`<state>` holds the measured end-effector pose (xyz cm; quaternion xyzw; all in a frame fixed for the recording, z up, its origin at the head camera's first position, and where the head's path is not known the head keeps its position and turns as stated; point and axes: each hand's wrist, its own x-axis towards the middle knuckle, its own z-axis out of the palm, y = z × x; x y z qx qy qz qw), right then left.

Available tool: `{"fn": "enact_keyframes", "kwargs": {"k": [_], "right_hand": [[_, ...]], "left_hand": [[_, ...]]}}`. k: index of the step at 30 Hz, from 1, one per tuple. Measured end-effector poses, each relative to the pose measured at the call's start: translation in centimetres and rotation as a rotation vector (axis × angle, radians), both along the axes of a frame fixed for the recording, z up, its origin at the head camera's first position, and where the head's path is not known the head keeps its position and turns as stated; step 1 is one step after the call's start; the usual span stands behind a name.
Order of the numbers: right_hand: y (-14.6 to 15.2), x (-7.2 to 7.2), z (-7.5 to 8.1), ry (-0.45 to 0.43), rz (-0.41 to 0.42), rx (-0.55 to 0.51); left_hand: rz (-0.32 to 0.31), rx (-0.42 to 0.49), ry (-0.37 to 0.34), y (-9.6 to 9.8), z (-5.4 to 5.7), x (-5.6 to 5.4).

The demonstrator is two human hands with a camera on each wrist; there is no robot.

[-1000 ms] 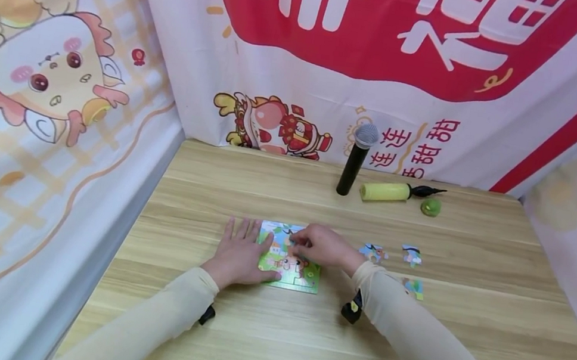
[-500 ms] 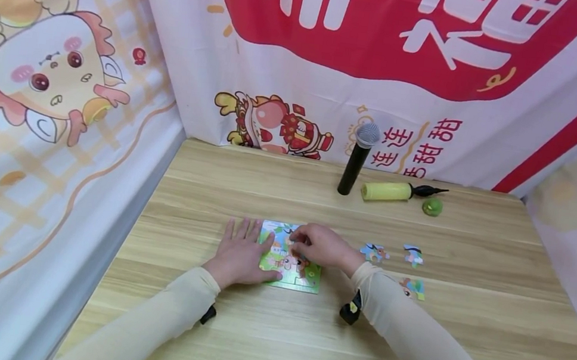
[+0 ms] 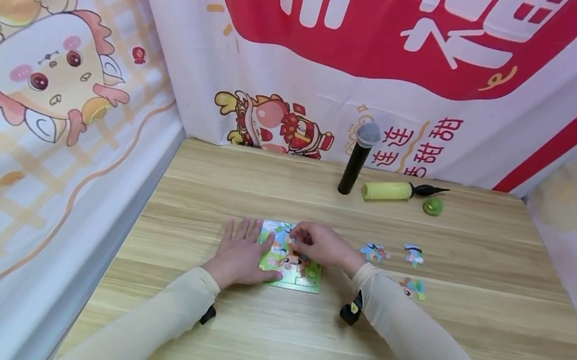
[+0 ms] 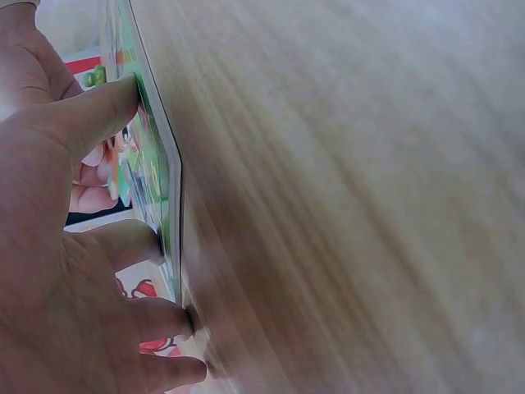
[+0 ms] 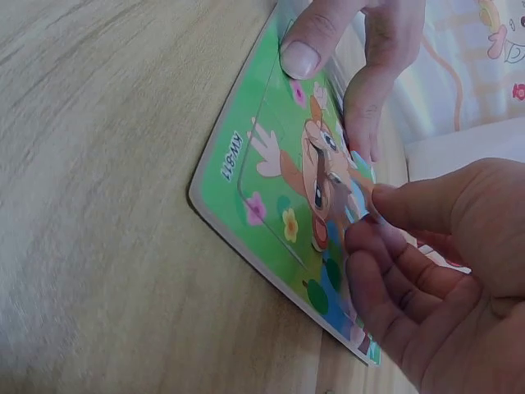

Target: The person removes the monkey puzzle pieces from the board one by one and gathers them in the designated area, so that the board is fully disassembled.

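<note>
A picture puzzle board [image 3: 308,286] with a green border and a cartoon monkey lies flat on the wooden table. Spread along its left side is my left hand [image 3: 239,259], its fingers straight. The left thumb [image 5: 300,59] presses on the green border. Over the upper right part of the board, my right hand [image 3: 325,246] pinches a small orange and blue puzzle piece [image 5: 358,179] between thumb and fingers. That piece stands tilted at the monkey's head, mostly covered by the fingertips. In the left wrist view the right fingers [image 4: 94,176] show behind the left thumb.
Three loose puzzle pieces lie right of the board: one [image 3: 375,252] near the right wrist, another [image 3: 413,255] farther right, a third [image 3: 414,288] beside the sleeve. Behind them are an upright microphone [image 3: 357,161], a yellow hand pump [image 3: 387,191] and a small green object [image 3: 433,207].
My right fingers shift slightly over the board while still pinching the piece, and more of the monkey's head shows beneath them. The left hand stays in place.
</note>
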<state>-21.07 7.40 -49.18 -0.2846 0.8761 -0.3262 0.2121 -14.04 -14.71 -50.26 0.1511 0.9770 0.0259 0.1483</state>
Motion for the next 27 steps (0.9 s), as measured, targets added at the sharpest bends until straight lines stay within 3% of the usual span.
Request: {"fn": "enact_keyframes", "kwargs": {"k": [6, 12, 21, 27], "right_hand": [[1.2, 0.2, -0.1, -0.075, -0.069, -0.168], [6.1, 1.3, 1.1, -0.213, -0.161, -0.306], [16.2, 3.1, 0.9, -0.219, -0.230, -0.143], [19.5, 3.9, 0.7, -0.256, -0.242, -0.112]], "left_hand": [[0.000, 0.004, -0.012, 0.0, 0.0, 0.0], [-0.008, -0.001, -0.006, -0.1, 0.0, 0.0], [-0.006, -0.003, -0.005, -0.2, 0.3, 0.0], [-0.011, 0.007, -0.009, 0.1, 0.1, -0.1]]}}
